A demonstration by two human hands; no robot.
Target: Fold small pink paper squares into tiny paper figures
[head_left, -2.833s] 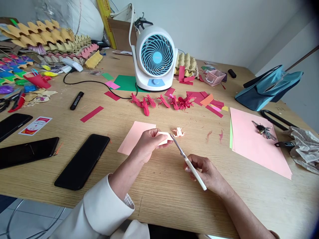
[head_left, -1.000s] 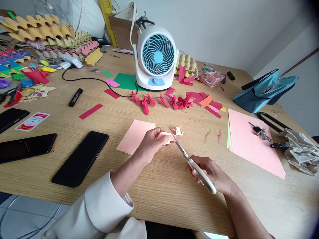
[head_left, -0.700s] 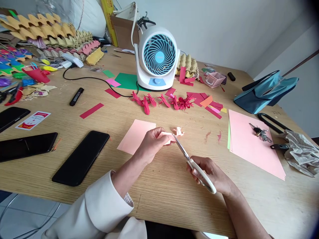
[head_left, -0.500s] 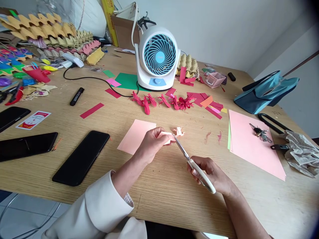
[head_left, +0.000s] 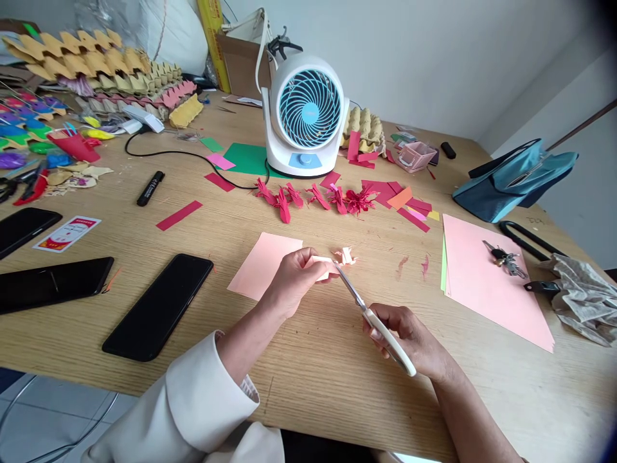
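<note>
Over the tabletop (head_left: pixel 308 366), the left hand (head_left: pixel 292 280) pinched small pink paper (head_left: pixel 322 260) at the tips of the scissors (head_left: pixel 374 319), which the right hand (head_left: pixel 409 337) gripped. A steady pinch and short snips probably worked best.

A smooth, cream-coloured fabric sleeve (head_left: pixel 149 424) ends in a wide, turned-back cuff (head_left: pixel 207 389) with a thin-striped pale lining (head_left: pixel 249 388). The left hand (head_left: pixel 296 276), right hand (head_left: pixel 402 334) and right forearm (head_left: pixel 463 399) are bare.
</note>
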